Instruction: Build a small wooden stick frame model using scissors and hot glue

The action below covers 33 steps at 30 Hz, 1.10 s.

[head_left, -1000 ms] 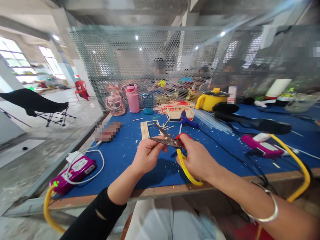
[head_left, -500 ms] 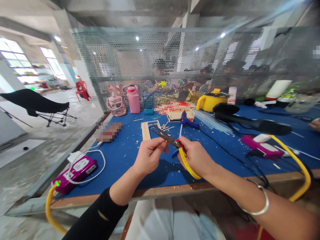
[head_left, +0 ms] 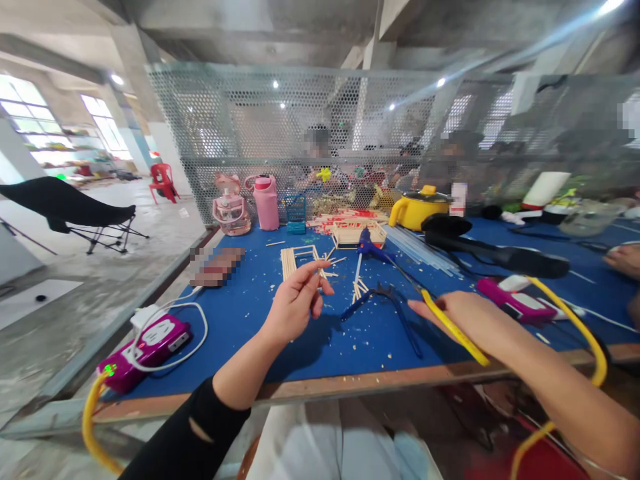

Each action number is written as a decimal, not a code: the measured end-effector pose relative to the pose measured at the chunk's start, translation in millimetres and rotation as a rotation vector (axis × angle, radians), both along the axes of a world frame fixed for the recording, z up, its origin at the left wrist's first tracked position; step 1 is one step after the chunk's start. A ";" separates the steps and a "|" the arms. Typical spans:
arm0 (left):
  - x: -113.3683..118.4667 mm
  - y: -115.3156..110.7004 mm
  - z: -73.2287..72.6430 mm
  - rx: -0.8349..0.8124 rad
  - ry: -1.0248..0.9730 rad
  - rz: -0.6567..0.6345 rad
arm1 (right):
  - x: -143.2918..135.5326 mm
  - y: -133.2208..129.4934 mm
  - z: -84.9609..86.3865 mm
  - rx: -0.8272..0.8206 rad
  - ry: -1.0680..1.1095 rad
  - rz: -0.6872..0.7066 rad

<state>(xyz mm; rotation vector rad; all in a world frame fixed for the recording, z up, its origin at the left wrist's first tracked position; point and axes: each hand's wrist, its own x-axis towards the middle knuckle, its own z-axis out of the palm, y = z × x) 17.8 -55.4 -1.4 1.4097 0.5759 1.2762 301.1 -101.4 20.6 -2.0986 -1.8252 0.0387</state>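
Note:
My left hand [head_left: 295,303] hovers over the blue table mat, index finger stretched out and the other fingers loosely curled apart; I see nothing held in it. Just beyond its fingers lies a small frame of wooden sticks [head_left: 289,264]. My right hand [head_left: 463,320], further right, is closed on yellow-handled scissors [head_left: 453,327], whose dark blades point away to the upper left. Between the hands lie blue-handled pliers [head_left: 385,293], spread apart, beside a few short stick pieces [head_left: 358,291]. Behind them rests a blue glue gun [head_left: 369,245].
At the back are a wooden stick tray [head_left: 350,237], clear glue sticks [head_left: 420,250], a yellow pot [head_left: 420,210] and a pink bottle [head_left: 266,203]. Purple power strips [head_left: 145,357] with cords lie at both sides. Another person's hand [head_left: 625,259] shows at the far right.
My right hand has moved right with the scissors, away from my left hand. The left hand's pinch has loosened, its index finger now straight. The pliers have come into fuller view.

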 end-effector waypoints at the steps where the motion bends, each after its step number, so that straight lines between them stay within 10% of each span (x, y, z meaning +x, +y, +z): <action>1: 0.6 0.7 0.9 -0.023 -0.022 -0.002 | 10.4 -0.9 -1.7 -0.102 -0.020 -0.025; 12: -5.4 12.4 -1.5 -0.207 -0.064 0.170 | -6.4 42.5 29.5 -0.422 -0.112 0.006; 15: -5.4 19.0 0.1 -0.191 -0.081 0.244 | -36.0 54.8 48.1 -0.313 -0.114 0.178; 17: -2.4 26.0 7.5 -0.129 -0.067 0.304 | -65.8 59.8 53.8 -0.305 0.163 0.538; 20: 4.3 39.6 25.9 -0.022 -0.010 0.357 | -106.6 69.9 48.0 -0.319 0.495 0.778; 24: -3.2 63.6 41.4 0.029 0.156 0.441 | -123.8 93.0 26.1 -0.214 0.826 0.755; 28: -37.1 90.7 25.2 -0.201 0.410 0.694 | -116.0 106.0 6.8 -0.025 1.099 0.594; 33: -54.7 104.3 -6.9 -0.401 0.572 0.537 | -118.9 99.4 -4.8 0.085 1.145 0.588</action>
